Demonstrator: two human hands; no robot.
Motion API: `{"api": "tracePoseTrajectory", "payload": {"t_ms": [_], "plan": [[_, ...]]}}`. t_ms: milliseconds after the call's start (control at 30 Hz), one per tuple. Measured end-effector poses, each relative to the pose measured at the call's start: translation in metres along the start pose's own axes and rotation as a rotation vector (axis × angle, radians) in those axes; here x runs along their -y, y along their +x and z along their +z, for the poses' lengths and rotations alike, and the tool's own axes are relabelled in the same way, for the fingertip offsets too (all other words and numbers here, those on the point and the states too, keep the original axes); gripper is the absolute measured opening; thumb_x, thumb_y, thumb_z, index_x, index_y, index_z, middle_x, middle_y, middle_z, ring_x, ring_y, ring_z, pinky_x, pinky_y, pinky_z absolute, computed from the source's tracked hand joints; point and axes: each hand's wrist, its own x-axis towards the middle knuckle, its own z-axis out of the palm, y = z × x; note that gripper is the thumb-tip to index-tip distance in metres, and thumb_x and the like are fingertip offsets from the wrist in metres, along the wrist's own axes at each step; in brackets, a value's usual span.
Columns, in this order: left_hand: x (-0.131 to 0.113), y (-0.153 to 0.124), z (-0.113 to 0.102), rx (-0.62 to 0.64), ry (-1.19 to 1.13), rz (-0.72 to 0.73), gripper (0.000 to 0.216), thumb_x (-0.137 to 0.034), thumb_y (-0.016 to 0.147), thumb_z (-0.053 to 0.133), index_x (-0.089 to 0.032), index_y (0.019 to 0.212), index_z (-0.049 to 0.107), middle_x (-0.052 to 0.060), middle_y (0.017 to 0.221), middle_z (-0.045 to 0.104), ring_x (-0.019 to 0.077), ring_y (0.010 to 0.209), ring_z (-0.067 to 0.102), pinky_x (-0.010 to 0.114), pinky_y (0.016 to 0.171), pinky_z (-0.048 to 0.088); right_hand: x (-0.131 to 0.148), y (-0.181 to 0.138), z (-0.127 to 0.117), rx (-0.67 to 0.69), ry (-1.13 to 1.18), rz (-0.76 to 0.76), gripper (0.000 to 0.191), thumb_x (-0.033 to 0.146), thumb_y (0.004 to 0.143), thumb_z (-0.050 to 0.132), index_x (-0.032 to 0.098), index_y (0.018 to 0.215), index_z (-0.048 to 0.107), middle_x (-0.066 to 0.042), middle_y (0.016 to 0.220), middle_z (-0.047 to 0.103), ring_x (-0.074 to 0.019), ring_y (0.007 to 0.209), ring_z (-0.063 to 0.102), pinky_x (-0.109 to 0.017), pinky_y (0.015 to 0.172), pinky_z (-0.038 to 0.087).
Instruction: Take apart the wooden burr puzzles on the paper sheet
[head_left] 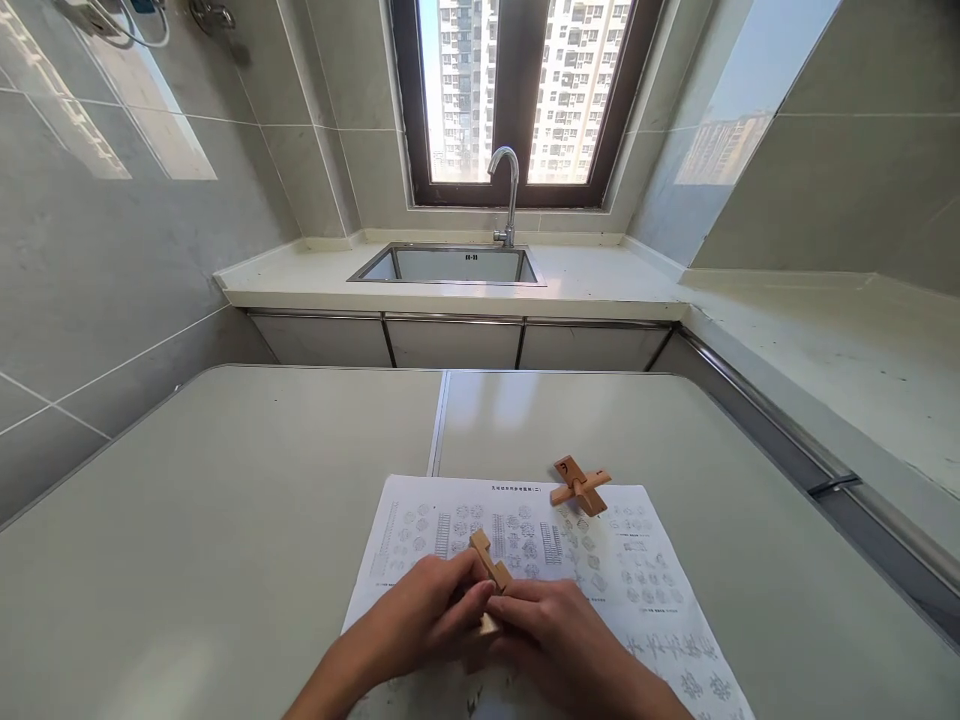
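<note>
My left hand (424,610) and my right hand (551,630) meet over a printed instruction sheet (645,570) on the white table. Both grip a notched wooden puzzle piece (489,562), whose upper end sticks up between my fingers; its lower part is hidden by them. A second wooden assembly (579,486), two or three pieces crossed together, lies on the sheet's far right corner, apart from both hands.
The table (225,500) has a seam down its middle. Beyond it runs a counter with a steel sink (450,265) and tap (510,195) under a window. Another counter (840,350) runs along the right. Tiled wall on the left.
</note>
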Motion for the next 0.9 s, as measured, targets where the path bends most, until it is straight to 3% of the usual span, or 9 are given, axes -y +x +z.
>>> {"api": "tracePoseTrajectory", "payload": {"t_ms": [267,433,633,800,900], "plan": [[0.001,0.0,-0.003,-0.043,0.051,-0.003,0.041,-0.051,0.108,0.035,-0.02,0.086,0.05,-0.001,0.08,0.061,0.0141,0.07,0.049,0.024,0.064,0.038,-0.005,0.002,0.01,-0.182,-0.107,-0.136,0.021,0.017,0.102,0.055,0.022,0.086,0.069,0.001,0.071,0.069,-0.0134,0.054,0.062,-0.023,0.054,0.041],[0.002,0.001,-0.006,-0.013,-0.076,0.014,0.044,-0.055,0.107,0.035,-0.02,0.087,0.052,-0.002,0.079,0.055,0.0138,0.071,0.045,0.025,0.066,0.038,-0.004,0.003,0.009,-0.211,-0.205,-0.195,0.019,0.022,0.106,0.056,0.021,0.099,0.073,-0.001,0.07,0.07,-0.0149,0.054,0.064,-0.024,0.055,0.045],[0.0,0.0,-0.014,0.016,-0.164,-0.074,0.047,-0.063,0.102,0.039,-0.02,0.086,0.05,-0.003,0.078,0.048,0.0147,0.072,0.041,0.026,0.067,0.037,0.001,0.004,0.005,-0.33,-0.284,-0.265,0.021,0.023,0.109,0.054,0.021,0.109,0.075,-0.001,0.067,0.07,-0.0146,0.054,0.065,-0.025,0.055,0.047],[-0.004,-0.002,-0.016,0.03,-0.256,-0.114,0.054,-0.072,0.098,0.041,-0.021,0.086,0.048,-0.003,0.081,0.045,0.0152,0.075,0.04,0.026,0.07,0.039,0.002,0.002,0.001,-0.468,-0.217,-0.335,0.021,0.013,0.103,0.062,0.02,0.121,0.07,-0.004,0.08,0.078,-0.0169,0.065,0.074,-0.027,0.062,0.054],[-0.004,0.0,-0.013,0.04,-0.345,-0.145,0.054,-0.074,0.097,0.042,-0.021,0.087,0.047,-0.003,0.079,0.045,0.0141,0.07,0.039,0.025,0.064,0.037,0.0,0.001,-0.002,-0.57,-0.157,-0.313,0.026,0.011,0.101,0.064,0.022,0.125,0.065,-0.004,0.087,0.08,-0.0171,0.071,0.076,-0.027,0.065,0.056]]}}
